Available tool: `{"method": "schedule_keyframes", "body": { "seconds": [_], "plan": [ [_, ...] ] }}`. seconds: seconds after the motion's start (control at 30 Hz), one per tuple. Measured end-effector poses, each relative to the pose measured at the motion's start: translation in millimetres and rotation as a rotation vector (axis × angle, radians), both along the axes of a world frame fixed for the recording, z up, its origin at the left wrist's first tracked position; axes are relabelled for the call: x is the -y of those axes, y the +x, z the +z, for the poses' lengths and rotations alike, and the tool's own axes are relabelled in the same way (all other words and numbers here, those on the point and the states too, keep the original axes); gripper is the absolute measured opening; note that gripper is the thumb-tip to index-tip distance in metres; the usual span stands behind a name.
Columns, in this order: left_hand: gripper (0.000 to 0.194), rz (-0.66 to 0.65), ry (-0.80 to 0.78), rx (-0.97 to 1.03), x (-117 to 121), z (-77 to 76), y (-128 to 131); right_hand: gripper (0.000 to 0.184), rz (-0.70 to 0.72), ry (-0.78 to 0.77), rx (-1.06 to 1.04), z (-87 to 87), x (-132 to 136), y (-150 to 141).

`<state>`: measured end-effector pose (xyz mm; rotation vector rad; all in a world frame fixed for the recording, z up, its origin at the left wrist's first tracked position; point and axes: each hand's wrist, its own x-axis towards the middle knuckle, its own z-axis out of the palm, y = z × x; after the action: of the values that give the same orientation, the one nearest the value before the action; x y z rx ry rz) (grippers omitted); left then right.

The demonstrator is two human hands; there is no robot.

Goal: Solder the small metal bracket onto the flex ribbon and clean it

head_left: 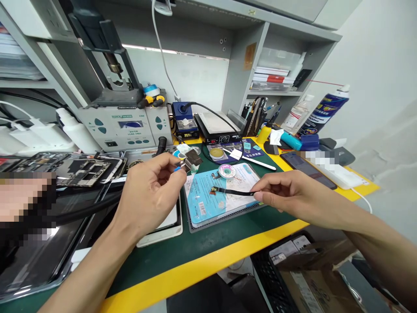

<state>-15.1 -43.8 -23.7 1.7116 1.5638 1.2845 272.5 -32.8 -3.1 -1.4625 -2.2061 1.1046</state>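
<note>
My left hand (156, 187) is closed on a small brush (192, 161), with a metal collar, a flat dark brown end and a bit of blue handle showing. It is raised over the left edge of a blue-and-white packet (205, 204). Between thumb and fingers of my right hand (289, 191) is pinched the right end of a black flex cable (234, 191). The cable stretches left above the packet, with small gold and orange parts at its far end. A solder wick spool (227, 171) lies on the packet beside a small dark part (215, 175).
Behind are a grey rework station (130, 130), a blue soldering station (185, 119) and a black heating plate (223, 137). Opened tablets (84, 171) are stacked at left. A phone (306, 169) and spray can (322, 113) are at right. A cardboard box (312, 287) sits below the yellow edge.
</note>
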Motion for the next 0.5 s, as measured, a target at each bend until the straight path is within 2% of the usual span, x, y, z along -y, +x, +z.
{"method": "schedule_keyframes", "body": {
  "seconds": [0.5],
  "plan": [
    [0.014, -0.010, -0.002, -0.054, 1.2, 2.0, 3.3, 0.031, -0.003, 0.037, 0.045, 3.8, 4.1, -1.8]
  ]
}}
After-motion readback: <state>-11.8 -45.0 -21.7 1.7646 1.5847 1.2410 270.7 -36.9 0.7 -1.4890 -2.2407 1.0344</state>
